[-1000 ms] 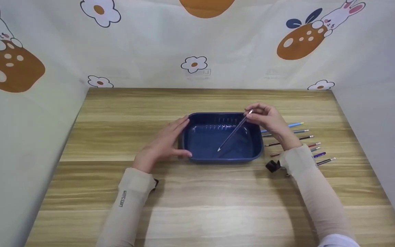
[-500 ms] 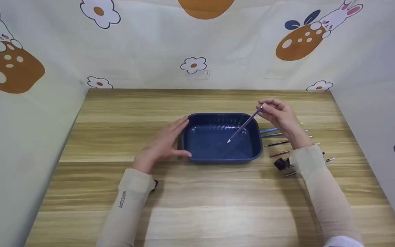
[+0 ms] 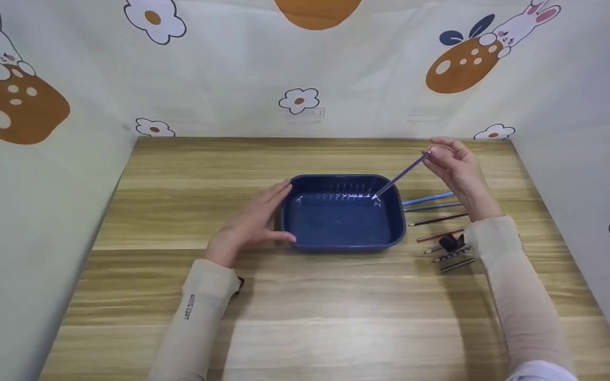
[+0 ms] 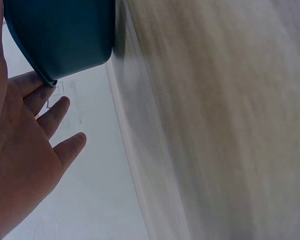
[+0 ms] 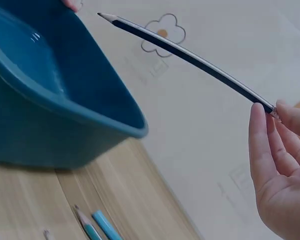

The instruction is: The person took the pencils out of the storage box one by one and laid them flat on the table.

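Note:
A dark blue rectangular plastic basin (image 3: 337, 247) stands on the table. My left hand (image 3: 249, 225) rests on its left side, fingers straight with the tips at the rim and the thumb near the front corner. In the left wrist view, fingertips meet the basin's lip (image 4: 50, 82) while the other fingers stay spread. My right hand (image 3: 461, 172) pinches a dark blue striped pencil (image 5: 189, 57) by its end between thumb and fingers. Raised and slanting, the pencil points its sharpened tip down left, over the basin's right back corner in the head view.
Several pencils lie in a row right of the basin, among them a light blue one (image 3: 428, 198), a black one (image 3: 437, 219) and a reddish one (image 3: 439, 235). The right forearm partly covers them. A patterned cloth (image 3: 231, 69) walls the table's back and sides.
My right hand has moved right and back with the pencil, whose tip shifts from over the basin's middle toward its right back corner. The left hand and basin have stayed in place.

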Demonstrator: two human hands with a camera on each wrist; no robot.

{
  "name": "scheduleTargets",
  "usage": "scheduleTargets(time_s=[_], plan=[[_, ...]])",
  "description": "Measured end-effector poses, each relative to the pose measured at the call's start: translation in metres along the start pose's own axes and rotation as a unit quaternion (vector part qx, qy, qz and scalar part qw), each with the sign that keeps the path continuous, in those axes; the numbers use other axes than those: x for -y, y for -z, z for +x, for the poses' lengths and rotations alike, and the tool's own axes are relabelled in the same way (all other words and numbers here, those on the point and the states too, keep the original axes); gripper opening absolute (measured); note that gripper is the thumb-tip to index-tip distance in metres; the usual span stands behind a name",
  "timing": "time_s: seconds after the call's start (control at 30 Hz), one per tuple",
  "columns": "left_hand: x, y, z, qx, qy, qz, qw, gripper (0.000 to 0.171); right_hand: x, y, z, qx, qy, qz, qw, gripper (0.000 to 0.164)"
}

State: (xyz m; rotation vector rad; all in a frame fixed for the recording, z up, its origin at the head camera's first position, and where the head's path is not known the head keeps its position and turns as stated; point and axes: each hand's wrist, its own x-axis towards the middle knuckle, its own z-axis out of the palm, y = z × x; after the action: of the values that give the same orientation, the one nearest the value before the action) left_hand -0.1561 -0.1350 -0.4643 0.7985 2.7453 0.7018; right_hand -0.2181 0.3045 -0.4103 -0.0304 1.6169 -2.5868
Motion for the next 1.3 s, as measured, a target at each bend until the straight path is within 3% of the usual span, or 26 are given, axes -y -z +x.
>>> scheduleTargets(time_s=[0.2, 0.6, 0.93, 1.3], plan=[[0.001, 0.0, 0.001, -0.009, -0.015, 0.007, 0.9998, 0.117, 0.009, 0.02, 0.006, -0.046, 0.005, 0.036, 0.998, 0.016], [0.002, 0.001, 0.001, -0.002, -0.004, -0.001, 1.0, 0.117, 0.009, 0.063, 0.008, -0.143, -0.007, 0.101, 0.985, 0.017], [0.003, -0.001, 0.002, -0.006, -0.009, 0.006, 0.9999, 0.118, 0.003, 0.085, 0.007, -0.2, -0.049, 0.049, 0.977, 0.013], [-0.002, -0.001, -0.001, -0.009, -0.003, 0.008, 0.9999, 0.117, 0.001, 0.094, 0.006, -0.208, -0.081, -0.006, 0.975, 0.008]])
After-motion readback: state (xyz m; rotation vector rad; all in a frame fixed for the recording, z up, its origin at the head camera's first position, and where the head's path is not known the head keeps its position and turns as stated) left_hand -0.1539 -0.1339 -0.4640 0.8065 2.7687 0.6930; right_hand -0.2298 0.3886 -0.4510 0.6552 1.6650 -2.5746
